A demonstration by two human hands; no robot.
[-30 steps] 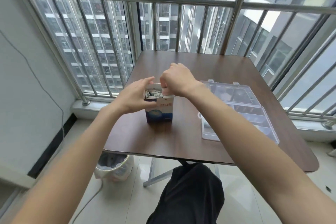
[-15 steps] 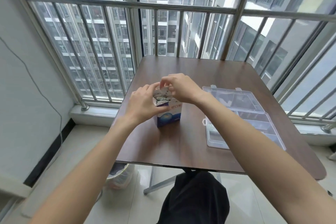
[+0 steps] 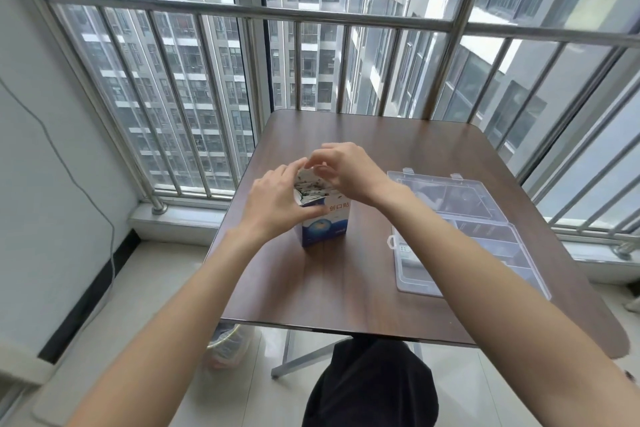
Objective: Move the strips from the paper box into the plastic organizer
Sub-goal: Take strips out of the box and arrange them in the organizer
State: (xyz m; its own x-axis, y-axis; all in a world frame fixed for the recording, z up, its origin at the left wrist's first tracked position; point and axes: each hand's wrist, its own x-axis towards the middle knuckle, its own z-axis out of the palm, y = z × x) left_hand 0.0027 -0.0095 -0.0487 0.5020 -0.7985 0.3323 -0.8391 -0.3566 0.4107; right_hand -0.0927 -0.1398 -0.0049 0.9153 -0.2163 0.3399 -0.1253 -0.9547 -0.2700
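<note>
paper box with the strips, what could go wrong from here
The paper box stands tall and narrow; a hard pull by the right hand could tip it, though the left hand steadies it. The strips sit packed tight, so several may spill onto the table, short of the plastic organizer.

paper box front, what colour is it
The paper box is blue below and white above, with red characters near the top, seen in the head view.

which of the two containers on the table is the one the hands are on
The paper box, blue and white, standing upright; the clear plastic organizer lies open, untouched.
</note>
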